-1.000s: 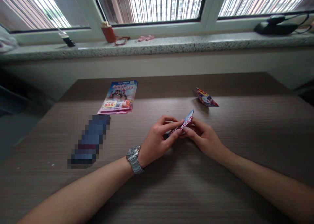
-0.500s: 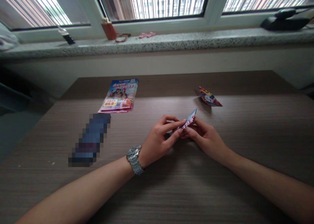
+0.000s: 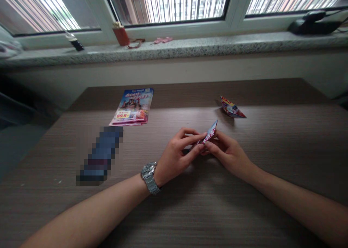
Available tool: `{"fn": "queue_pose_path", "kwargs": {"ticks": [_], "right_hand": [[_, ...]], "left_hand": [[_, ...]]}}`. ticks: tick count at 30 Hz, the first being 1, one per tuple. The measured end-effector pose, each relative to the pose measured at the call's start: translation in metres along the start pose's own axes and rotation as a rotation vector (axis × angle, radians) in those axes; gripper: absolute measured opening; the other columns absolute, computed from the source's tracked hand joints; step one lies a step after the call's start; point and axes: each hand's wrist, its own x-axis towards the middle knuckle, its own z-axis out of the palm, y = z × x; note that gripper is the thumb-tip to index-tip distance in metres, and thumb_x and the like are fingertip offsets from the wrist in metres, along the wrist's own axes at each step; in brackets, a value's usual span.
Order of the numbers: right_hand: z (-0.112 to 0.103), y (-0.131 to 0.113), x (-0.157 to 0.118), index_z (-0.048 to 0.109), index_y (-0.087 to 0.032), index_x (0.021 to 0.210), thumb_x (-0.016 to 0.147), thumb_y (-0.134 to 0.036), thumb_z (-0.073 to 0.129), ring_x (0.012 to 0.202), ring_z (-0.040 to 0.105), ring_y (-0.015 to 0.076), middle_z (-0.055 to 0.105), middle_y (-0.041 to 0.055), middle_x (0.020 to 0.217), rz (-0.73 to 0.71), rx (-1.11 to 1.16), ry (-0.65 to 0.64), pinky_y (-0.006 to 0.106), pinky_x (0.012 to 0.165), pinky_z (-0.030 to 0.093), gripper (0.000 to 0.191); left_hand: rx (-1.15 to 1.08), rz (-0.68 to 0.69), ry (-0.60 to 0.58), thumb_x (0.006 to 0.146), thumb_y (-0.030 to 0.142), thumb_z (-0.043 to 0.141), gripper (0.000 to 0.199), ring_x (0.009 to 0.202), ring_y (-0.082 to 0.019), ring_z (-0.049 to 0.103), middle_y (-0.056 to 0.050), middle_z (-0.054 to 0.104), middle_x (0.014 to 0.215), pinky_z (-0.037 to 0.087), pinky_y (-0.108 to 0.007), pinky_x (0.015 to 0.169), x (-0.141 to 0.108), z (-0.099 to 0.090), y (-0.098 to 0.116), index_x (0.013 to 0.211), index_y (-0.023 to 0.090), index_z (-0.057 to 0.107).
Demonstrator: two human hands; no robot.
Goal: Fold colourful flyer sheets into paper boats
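Clearly, your left hand (image 3: 175, 155) and right hand (image 3: 231, 153) are pinching one piece of folded paper (image 3: 210, 132) between thumbs and fingers — it sits around the middle of the table (image 3: 190, 215), a pointed corner tilted up toward the far right. You can't tell whether its underside touches the tabletop. Farther right lies a second folded piece (image 3: 232, 108); on the far left, a stack of flyers (image 3: 133, 106) — with a dark, blurred oblong (image 3: 101, 152) just nearer.
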Motion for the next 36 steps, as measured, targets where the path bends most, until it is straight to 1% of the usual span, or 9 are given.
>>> {"fn": "queue_pose_path", "kwargs": {"ticks": [9, 16, 28, 36], "right_hand": [[-0.0005, -0.0006, -0.0009, 0.062, -0.024, 0.105, 0.094, -0.037, 0.065, 0.084, 0.069, 0.0149, 0.067, 0.0017, 0.097, 0.001, -0.009, -0.005, 0.028, 0.075, 0.063, 0.017], [-0.0003, 0.0002, -0.0007, 0.062, -0.024, 0.105, 0.094, -0.035, 0.064, 0.087, 0.068, 0.0152, 0.066, 0.0022, 0.100, -0.001, -0.017, 0.004, 0.028, 0.075, 0.063, 0.016], [0.0022, -0.0013, -0.0014, 0.062, -0.022, 0.104, 0.093, -0.036, 0.065, 0.085, 0.070, 0.0166, 0.066, 0.0028, 0.097, 0.003, 0.003, 0.027, 0.028, 0.070, 0.064, 0.018], [0.0015, 0.0004, -0.0017, 0.060, -0.023, 0.106, 0.094, -0.033, 0.064, 0.088, 0.069, 0.0164, 0.066, 0.0024, 0.099, 0.011, -0.002, 0.007, 0.028, 0.073, 0.064, 0.016]], "left_hand": [[0.001, -0.004, -0.004, 0.098, 0.026, 0.060, 0.034, 0.111, -0.018, 0.061, -0.008, 0.062, 0.117, 0.050, -0.032, 0.100, 0.0006, -0.0003, 0.0016, 0.131, 0.024, 0.066], [-0.006, -0.006, 0.001, 0.098, 0.027, 0.062, 0.033, 0.112, -0.018, 0.061, -0.008, 0.062, 0.119, 0.050, -0.033, 0.101, 0.0005, 0.0005, -0.0010, 0.130, 0.024, 0.066], [0.000, -0.009, -0.007, 0.098, 0.026, 0.061, 0.034, 0.113, -0.019, 0.060, -0.009, 0.061, 0.120, 0.049, -0.033, 0.101, -0.0006, 0.0007, 0.0000, 0.132, 0.024, 0.066], [-0.002, -0.011, -0.004, 0.098, 0.026, 0.061, 0.033, 0.112, -0.018, 0.060, -0.009, 0.061, 0.119, 0.050, -0.033, 0.101, 0.0003, 0.0002, 0.0009, 0.130, 0.024, 0.066]]}}
